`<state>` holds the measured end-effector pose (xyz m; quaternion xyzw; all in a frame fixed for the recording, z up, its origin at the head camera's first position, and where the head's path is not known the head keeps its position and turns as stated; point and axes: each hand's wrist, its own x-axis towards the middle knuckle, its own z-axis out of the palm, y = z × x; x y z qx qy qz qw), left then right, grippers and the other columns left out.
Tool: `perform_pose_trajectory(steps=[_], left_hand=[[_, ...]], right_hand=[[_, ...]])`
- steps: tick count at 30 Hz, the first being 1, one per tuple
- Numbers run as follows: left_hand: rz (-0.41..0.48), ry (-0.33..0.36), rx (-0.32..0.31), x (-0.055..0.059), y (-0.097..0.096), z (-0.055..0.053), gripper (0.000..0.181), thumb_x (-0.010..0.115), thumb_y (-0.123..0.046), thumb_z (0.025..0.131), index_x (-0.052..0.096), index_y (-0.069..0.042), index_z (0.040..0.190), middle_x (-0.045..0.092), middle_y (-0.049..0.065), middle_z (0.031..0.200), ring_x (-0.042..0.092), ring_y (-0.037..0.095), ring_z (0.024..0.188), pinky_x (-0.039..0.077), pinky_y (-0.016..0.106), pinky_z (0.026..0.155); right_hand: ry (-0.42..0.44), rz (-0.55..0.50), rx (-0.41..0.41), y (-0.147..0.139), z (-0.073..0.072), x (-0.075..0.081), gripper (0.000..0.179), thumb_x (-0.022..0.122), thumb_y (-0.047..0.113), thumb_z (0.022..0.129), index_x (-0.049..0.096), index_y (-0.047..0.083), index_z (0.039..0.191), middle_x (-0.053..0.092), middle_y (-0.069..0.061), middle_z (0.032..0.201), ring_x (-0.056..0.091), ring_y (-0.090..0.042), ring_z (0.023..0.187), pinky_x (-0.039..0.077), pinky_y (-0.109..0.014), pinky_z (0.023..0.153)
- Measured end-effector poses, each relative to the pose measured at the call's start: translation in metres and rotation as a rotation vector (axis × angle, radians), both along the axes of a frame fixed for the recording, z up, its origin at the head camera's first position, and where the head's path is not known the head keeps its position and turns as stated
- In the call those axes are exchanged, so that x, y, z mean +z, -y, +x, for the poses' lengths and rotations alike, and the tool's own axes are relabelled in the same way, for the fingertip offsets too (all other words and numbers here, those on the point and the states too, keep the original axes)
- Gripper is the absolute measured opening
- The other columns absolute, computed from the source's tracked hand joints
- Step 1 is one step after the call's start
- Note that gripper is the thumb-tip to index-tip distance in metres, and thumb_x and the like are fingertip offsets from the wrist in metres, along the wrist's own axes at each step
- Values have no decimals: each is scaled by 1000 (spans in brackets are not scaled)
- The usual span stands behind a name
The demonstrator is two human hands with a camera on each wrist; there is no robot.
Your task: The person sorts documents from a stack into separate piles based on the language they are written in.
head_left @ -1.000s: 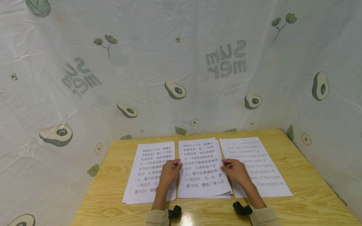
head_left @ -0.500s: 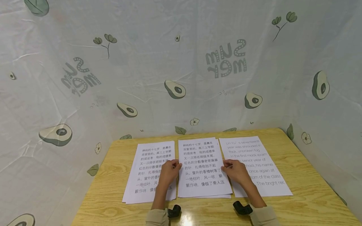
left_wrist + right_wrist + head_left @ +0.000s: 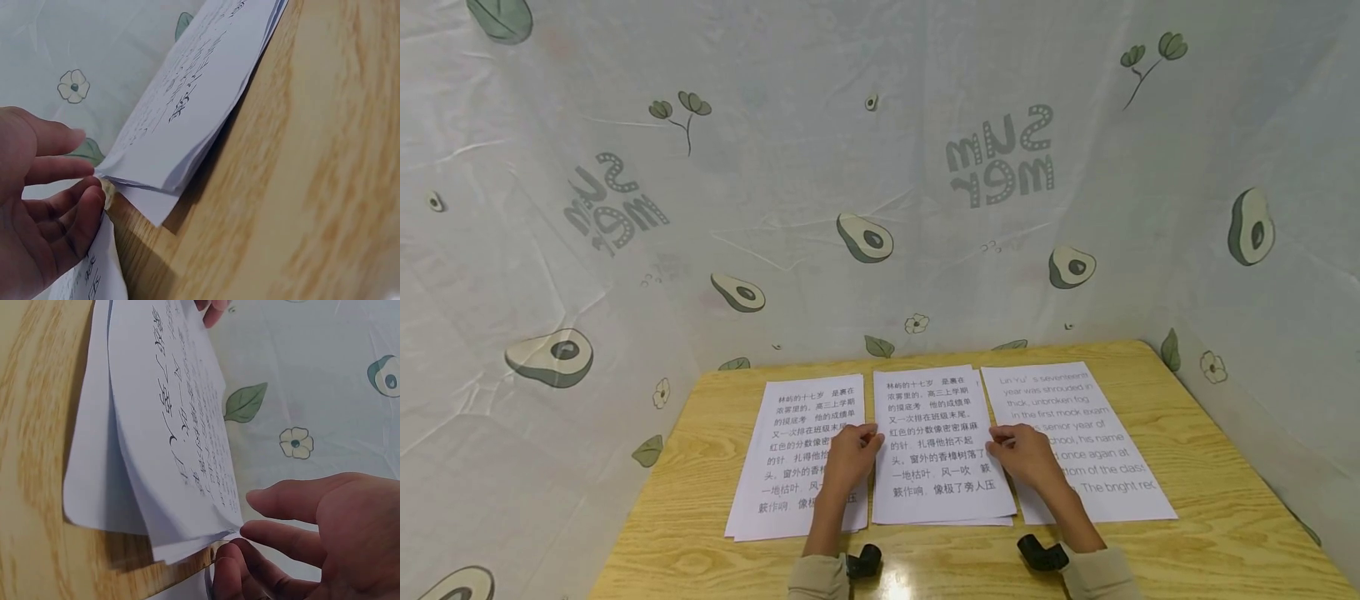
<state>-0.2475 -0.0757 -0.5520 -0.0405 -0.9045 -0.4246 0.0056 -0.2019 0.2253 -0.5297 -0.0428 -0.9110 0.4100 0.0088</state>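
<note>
A middle stack of printed paper sheets point(image 3: 932, 454) lies between my hands, covered in large Chinese characters. My left hand point(image 3: 852, 454) holds its left edge; in the left wrist view the paper edge point(image 3: 144, 172) sits at the fingertips, with the thumb apart above. My right hand point(image 3: 1024, 452) holds the right edge; in the right wrist view the upper sheets point(image 3: 181, 506) bow up to the fingertips, above a lower sheet point(image 3: 94, 487). A second Chinese-printed stack point(image 3: 760, 508) lies under my left forearm, and an English-printed sheet point(image 3: 1120, 492) lies partly hidden by my right hand.
The papers lie on a wood-grain table point(image 3: 677, 492). A pale curtain point(image 3: 790, 167) with avocado and leaf prints rises behind the table and along both sides. Black camera mounts point(image 3: 865, 561) sit at both wrists, low above the table's near part.
Both hands keep their places at the middle stack's edges. The stack's near right corner, slightly raised a second ago, now looks flatter.
</note>
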Motion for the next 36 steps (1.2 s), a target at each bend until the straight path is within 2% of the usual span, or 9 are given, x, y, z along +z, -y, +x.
perform_pose_trajectory(steps=[6, 10, 13, 16, 20, 24, 30, 36], left_hand=[[-12, -36, 5, 2, -3, 1, 35, 73, -21, 101, 76, -4, 132, 71, 6, 104, 62, 14, 86, 52, 25, 68], [4, -54, -3, 3, -4, 1, 38, 78, -16, 98, 75, -4, 133, 70, 4, 100, 62, 12, 84, 53, 23, 67], [37, -59, -7, 2, -6, 1, 42, 81, -10, 93, 74, -4, 134, 70, 3, 99, 63, 12, 83, 54, 22, 67], [43, -80, -6, 2, -7, 1, 45, 83, -2, 89, 73, -2, 133, 71, 4, 97, 64, 12, 81, 54, 23, 67], [49, -100, 27, 4, -9, 2, 44, 80, 4, 89, 74, -3, 132, 72, 4, 96, 64, 11, 79, 54, 22, 66], [105, -123, 63, 4, -7, 0, 39, 78, 5, 89, 77, -4, 127, 74, 5, 95, 69, 14, 81, 57, 24, 68], [204, -94, 86, 11, 1, -1, 36, 78, 2, 89, 79, -6, 125, 76, 6, 99, 70, 15, 84, 56, 22, 67], [223, -63, 82, 12, 4, -2, 37, 79, -1, 92, 78, -9, 128, 76, 5, 102, 69, 14, 86, 55, 21, 69]], right_hand=[[-36, -6, 5, 0, 0, 0, 38, 76, 14, 96, 74, -5, 129, 78, -16, 110, 74, -31, 99, 58, -39, 79], [-37, -43, -2, 1, -1, 2, 42, 78, 13, 94, 72, -5, 131, 79, -14, 105, 76, -29, 96, 60, -34, 72], [-24, -77, -19, 1, -1, 3, 44, 78, 12, 94, 71, -4, 134, 79, -17, 107, 77, -29, 94, 59, -30, 66], [-19, -98, -34, 1, 0, 5, 43, 76, 11, 95, 70, -4, 134, 79, -20, 109, 78, -30, 94, 57, -29, 66], [-23, -129, -51, 0, 1, 6, 39, 74, 11, 96, 72, -3, 133, 77, -20, 110, 78, -28, 93, 55, -28, 66], [-22, -183, -57, -2, 0, 8, 38, 73, 10, 96, 72, -3, 133, 76, -20, 111, 78, -23, 89, 56, -28, 64], [-6, -220, -62, -3, 0, 10, 40, 72, 10, 97, 70, -3, 135, 75, -20, 112, 75, -18, 89, 58, -27, 65], [6, -229, -66, -3, 0, 12, 42, 74, 11, 98, 69, -2, 137, 73, -20, 115, 74, -18, 89, 59, -28, 67]])
